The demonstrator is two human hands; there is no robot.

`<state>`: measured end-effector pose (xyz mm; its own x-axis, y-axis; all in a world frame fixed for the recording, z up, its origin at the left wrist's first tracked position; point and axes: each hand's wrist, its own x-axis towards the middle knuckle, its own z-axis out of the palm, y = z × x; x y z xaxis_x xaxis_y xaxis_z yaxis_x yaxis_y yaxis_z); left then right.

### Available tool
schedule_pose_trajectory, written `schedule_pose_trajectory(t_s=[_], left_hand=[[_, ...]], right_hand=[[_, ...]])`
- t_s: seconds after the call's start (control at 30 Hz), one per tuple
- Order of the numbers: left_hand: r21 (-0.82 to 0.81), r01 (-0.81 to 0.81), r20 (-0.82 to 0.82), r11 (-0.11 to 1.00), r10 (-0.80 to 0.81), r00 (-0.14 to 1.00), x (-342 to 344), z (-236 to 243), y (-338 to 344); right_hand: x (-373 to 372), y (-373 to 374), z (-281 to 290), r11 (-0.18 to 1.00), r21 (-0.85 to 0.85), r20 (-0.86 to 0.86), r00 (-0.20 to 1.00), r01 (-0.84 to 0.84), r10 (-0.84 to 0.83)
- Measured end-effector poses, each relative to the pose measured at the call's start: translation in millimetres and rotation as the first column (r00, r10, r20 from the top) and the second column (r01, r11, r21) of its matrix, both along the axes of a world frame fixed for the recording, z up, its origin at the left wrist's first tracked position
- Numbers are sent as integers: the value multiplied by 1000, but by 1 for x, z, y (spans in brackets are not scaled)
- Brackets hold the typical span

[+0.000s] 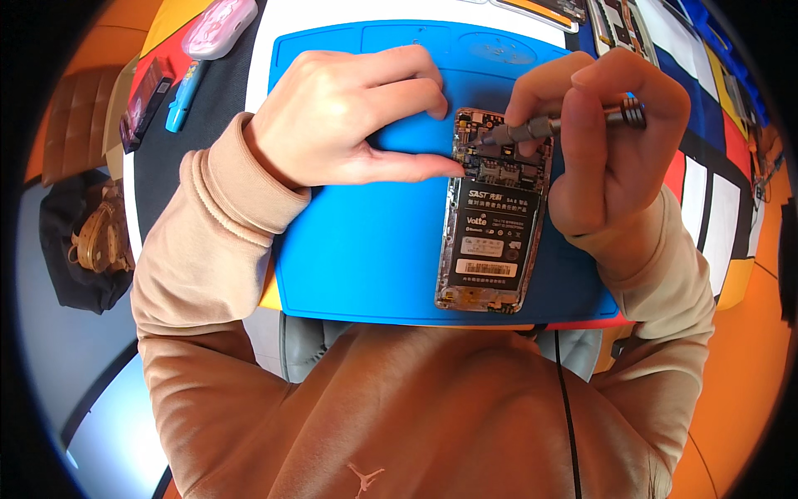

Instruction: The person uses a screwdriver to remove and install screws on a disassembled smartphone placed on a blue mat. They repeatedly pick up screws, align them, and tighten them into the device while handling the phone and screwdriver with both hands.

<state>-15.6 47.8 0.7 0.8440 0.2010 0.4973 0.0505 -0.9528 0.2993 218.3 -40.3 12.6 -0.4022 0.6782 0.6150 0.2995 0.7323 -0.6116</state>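
Observation:
An opened phone lies lengthwise on the blue work mat, its black battery and upper circuit board exposed. My left hand is at the phone's upper left; the thumb tip presses its left edge and the other fingers curl near the top corner. Pinched in my right hand is a slim metal screwdriver, held at a slant. Its tip points down to the left, over the circuit board at the phone's top end. Whether the tip touches a screw is too small to tell.
At the far left lie a pink and white case, a light blue pen-like tool and a dark small box. Other phone parts and an opened device rest beyond the mat at the far right.

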Motion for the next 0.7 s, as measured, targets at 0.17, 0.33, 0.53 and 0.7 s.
schedule_pose_trajectory(t_s=[0.17, 0.33, 0.53, 0.7], left_hand=[[55, -10, -29, 998, 11, 1000, -1, -1, 0], [69, -22, -44, 997, 25, 999, -1, -1, 0], [51, -23, -27, 998, 25, 999, -1, 0, -1], [27, -21, -26, 999, 22, 999, -2, 0, -3]], right_hand=[[1, 2, 0, 999, 16, 15, 999, -39, 39], [0, -1, -1, 998, -45, -37, 999, -35, 33], [1, 1, -2, 1000, 20, -23, 1000, -14, 15], [0, 0, -4, 1000, 17, -39, 999, 3, -2]])
